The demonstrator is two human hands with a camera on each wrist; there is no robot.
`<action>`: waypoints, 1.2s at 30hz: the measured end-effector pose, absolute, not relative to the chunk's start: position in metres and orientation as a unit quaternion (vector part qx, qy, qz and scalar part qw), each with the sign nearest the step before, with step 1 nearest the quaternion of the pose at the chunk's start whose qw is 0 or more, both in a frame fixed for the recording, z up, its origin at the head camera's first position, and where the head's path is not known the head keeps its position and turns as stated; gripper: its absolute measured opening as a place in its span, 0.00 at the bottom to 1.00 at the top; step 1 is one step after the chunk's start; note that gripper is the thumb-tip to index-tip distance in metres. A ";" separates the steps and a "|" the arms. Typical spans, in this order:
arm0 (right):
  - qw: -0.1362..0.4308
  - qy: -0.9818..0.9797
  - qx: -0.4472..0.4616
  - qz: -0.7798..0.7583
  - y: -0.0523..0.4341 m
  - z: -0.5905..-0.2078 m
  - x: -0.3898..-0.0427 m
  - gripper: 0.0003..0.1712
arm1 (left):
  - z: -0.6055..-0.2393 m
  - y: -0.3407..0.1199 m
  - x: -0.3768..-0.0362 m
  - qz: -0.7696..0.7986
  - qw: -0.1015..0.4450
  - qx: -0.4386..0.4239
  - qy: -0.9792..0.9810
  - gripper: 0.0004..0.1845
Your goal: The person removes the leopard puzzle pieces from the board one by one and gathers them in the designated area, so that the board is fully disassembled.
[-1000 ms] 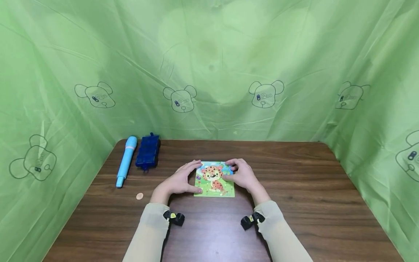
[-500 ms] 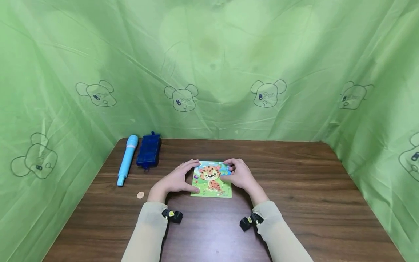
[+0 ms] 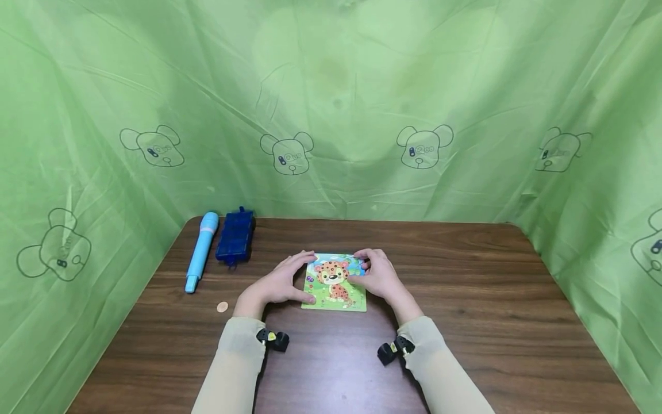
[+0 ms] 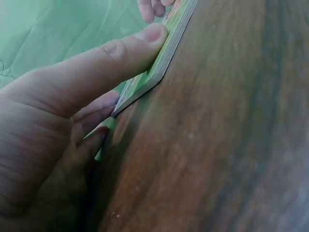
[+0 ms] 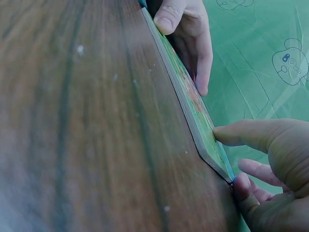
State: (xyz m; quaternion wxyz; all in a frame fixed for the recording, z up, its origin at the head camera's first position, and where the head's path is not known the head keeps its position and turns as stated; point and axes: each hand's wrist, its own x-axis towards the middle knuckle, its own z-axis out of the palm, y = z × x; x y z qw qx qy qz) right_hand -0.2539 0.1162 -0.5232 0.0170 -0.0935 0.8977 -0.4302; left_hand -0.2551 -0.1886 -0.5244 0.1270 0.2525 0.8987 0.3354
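Observation:
A square puzzle board with a cartoon leopard lies flat on the brown table, near its middle. My left hand holds the board's left edge, thumb at the near corner and fingers at the far corner. In the left wrist view the thumb presses on the board's corner while the other fingers curl beside the edge. My right hand grips the right side. In the right wrist view its thumb lies on the board and its fingers curl round the corner.
A light blue toy microphone and a dark blue box lie at the back left of the table. A small coin sits left of my left wrist. Green cloth walls close in the table on three sides.
Both hands have slid the board slightly to the left, keeping their hold on its edges. The other objects have not moved.

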 end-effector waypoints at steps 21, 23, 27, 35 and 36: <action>0.025 0.897 -0.086 -0.432 0.113 -0.524 -0.253 0.31 | -0.528 -0.191 -0.256 0.333 0.130 0.261 0.897 0.59; 0.026 0.898 -0.086 -0.431 0.113 -0.522 -0.253 0.31 | -0.528 -0.191 -0.257 0.333 0.131 0.261 0.897 0.59; 0.029 0.898 -0.085 -0.430 0.111 -0.521 -0.252 0.31 | -0.527 -0.191 -0.257 0.338 0.136 0.258 0.895 0.59; 0.030 0.896 -0.081 -0.435 0.111 -0.522 -0.254 0.30 | -0.525 -0.190 -0.257 0.335 0.136 0.259 0.896 0.59; 0.029 0.896 -0.081 -0.435 0.111 -0.522 -0.254 0.30 | -0.525 -0.190 -0.257 0.335 0.135 0.259 0.896 0.59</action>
